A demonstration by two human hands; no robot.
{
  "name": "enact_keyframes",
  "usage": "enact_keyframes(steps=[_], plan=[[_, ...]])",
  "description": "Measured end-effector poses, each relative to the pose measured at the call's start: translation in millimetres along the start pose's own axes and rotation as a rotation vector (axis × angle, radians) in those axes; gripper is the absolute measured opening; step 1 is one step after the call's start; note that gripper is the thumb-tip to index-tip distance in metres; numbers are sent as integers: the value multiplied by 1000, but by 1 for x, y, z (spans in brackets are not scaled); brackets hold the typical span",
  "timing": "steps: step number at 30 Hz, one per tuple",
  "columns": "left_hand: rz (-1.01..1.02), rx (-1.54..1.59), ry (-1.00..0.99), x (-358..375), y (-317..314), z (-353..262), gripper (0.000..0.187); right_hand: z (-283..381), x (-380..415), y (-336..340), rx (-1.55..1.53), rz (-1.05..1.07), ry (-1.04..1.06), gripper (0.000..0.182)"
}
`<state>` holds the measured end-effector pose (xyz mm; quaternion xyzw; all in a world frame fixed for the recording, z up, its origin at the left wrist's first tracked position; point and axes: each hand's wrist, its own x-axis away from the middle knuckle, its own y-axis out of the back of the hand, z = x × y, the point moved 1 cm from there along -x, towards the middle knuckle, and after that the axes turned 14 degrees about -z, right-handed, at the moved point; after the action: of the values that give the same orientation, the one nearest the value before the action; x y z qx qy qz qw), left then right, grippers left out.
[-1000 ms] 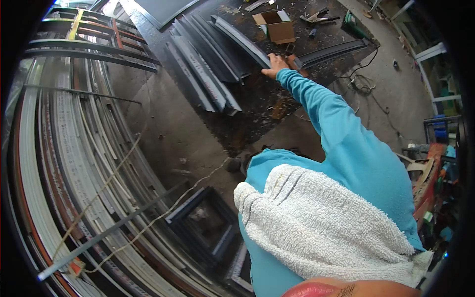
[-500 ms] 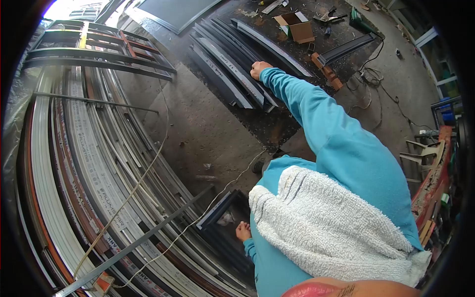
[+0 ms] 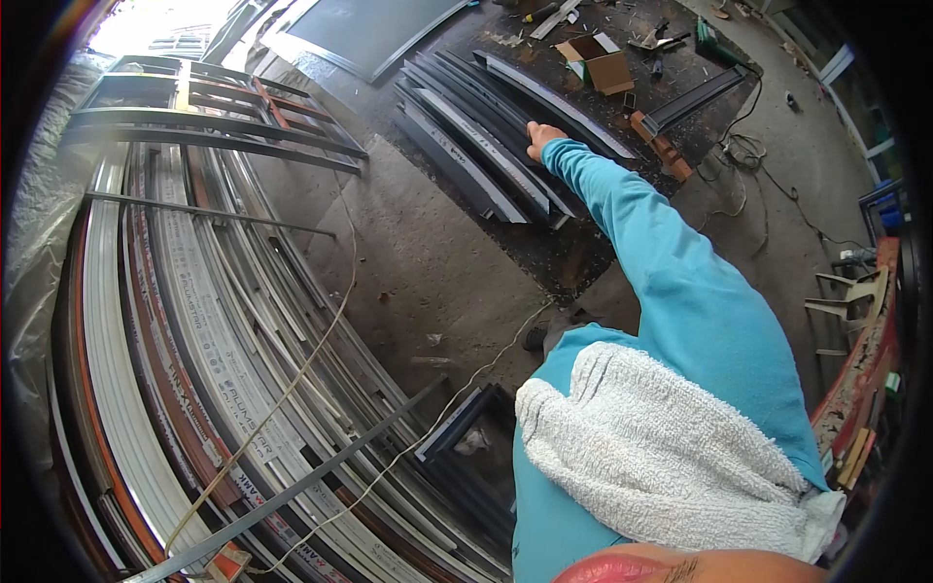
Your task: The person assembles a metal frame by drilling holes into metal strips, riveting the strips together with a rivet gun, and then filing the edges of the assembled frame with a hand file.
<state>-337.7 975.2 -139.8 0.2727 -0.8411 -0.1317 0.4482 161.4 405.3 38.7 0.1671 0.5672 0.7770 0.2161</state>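
My right hand point(image 3: 546, 141), at the end of an outstretched blue sleeve, is closed with its fingers curled over a dark metal profile point(image 3: 493, 109). The contact under the fingers is partly hidden. That profile lies in a group of several long dark profiles on a dark floor sheet. A light-faced profile point(image 3: 476, 141) lies to the left of the hand, and another long profile point(image 3: 564, 107) lies to its right. My left hand is out of view, behind my body and the white towel point(image 3: 661, 437) hanging on my front.
Long stacked profiles point(image 3: 209, 321) fill the left side, with a metal bar point(image 3: 321, 466) and a cord across them. A dark frame point(image 3: 457, 428) stands by my body. An open carton point(image 3: 607, 73), an orange-brown block point(image 3: 661, 146) and cables point(image 3: 743, 151) lie beyond.
The whole view has shifted, so things appear farther right and lower. My right hand stays at the profiles. My left hand, seen beside the dark frame before, has gone from view.
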Motion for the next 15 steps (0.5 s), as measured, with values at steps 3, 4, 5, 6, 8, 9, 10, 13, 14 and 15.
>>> enact_keyframes(steps=[3,4,5,6,8,9,10,13,14,15], plan=[[-1,-23,-2,-1,3,-4,30,0,-9,-9,89,56,-66,35],[-1,-28,-1,-1,3,-6,30,1,-13,-7,102,80,-81,35],[-2,-35,-3,-1,5,-8,30,1,-14,-7,114,107,-97,34],[-6,-44,-8,-1,7,-9,31,0,-12,-7,42,9,-149,38],[-2,-62,-11,0,8,-12,31,-9,-17,-8,-84,-74,-222,40],[0,-68,-13,1,9,-12,32,-13,-22,-9,-103,-47,-231,43],[1,-79,-17,3,8,-12,32,-17,-27,-9,-82,-11,-203,43],[10,-98,-27,1,4,-17,33,-25,-35,-6,-116,118,-205,48],[14,-100,-31,-2,3,-21,34,-27,-37,-2,-190,177,-261,52],[17,-105,-38,-5,3,-26,34,-28,-40,1,-265,235,-316,57]])
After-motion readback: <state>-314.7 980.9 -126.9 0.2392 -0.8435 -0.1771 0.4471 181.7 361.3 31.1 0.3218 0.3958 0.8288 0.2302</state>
